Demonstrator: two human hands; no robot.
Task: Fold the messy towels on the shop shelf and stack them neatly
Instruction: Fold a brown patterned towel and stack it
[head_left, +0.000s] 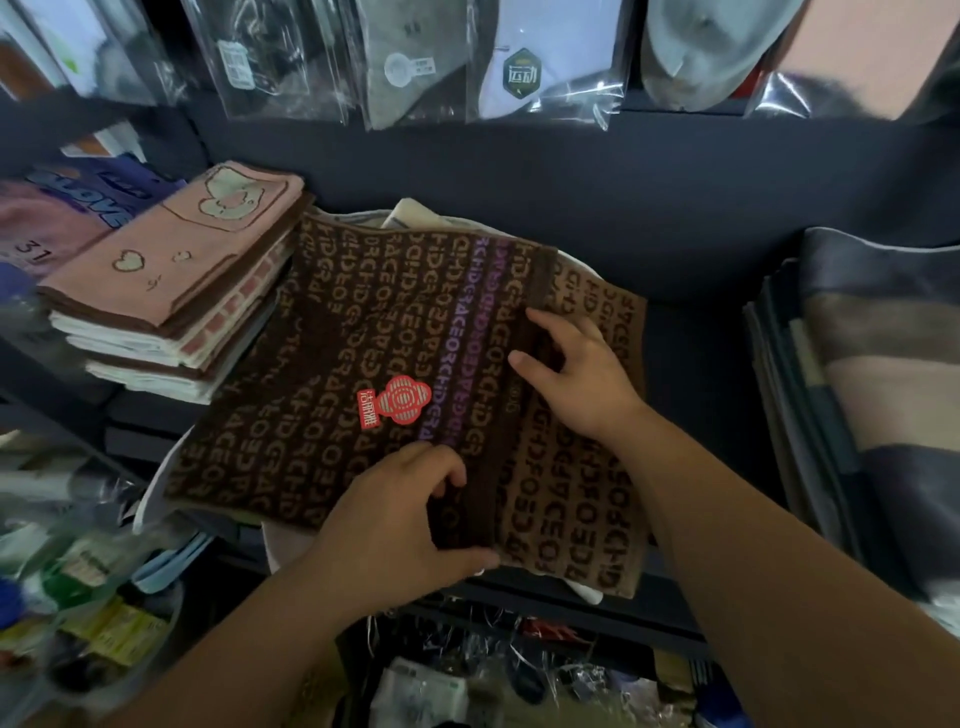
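The dark shelf carries the brown lettered towel at centre, lying flat and partly folded, with a pink-topped towel stack just beside it on the left. The left hand pinches the towel's near dark hem, fingers curled on top. The right hand rests spread-fingered on the same hem farther back, gripping nothing.

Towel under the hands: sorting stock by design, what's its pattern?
The towel is dark brown with tan lettering and purple lettered stripes; head view.
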